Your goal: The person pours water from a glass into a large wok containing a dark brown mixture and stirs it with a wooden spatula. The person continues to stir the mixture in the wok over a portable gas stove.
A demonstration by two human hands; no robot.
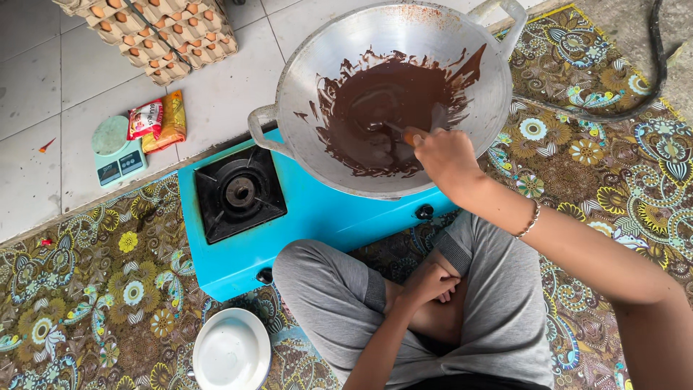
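One large round aluminium wok (pixel 310 87) with two loop handles fills the upper centre of the frame, resting on the right burner of a bright blue two-burner gas stove (pixel 317 217). Inside the wok lies a glossy pool of dark brown melted chocolate (pixel 375 108), smeared up the wall toward the upper right. The right hand (pixel 444 155), at centre right of the frame, reaches over the near rim; its grip is clamped on the orange handle of a stirring utensil (pixel 408 133), whose working end is sunk in the chocolate and cannot be made out. A thin metal bracelet (pixel 530 220) circles the right wrist. The left hand (pixel 427 283), at lower centre, rests on the crossed legs in grey trousers (pixel 332 289); its fingers are curled together in a loose fist, holding nothing. The stove's left burner (pixel 240 191), black and bare, sits left of the wok. Below it, at the bottom edge, stands a white round enamel bowl (pixel 231 352). A brown floral patterned mat (pixel 86 289) lies under the stove and the person. On the white tiled floor (pixel 43 94) at upper left stand a small pale green kitchen scale (pixel 115 152), two red and orange sachets (pixel 159 121) just beside it, and stacked cardboard trays of brown eggs (pixel 162 32) at the top edge.
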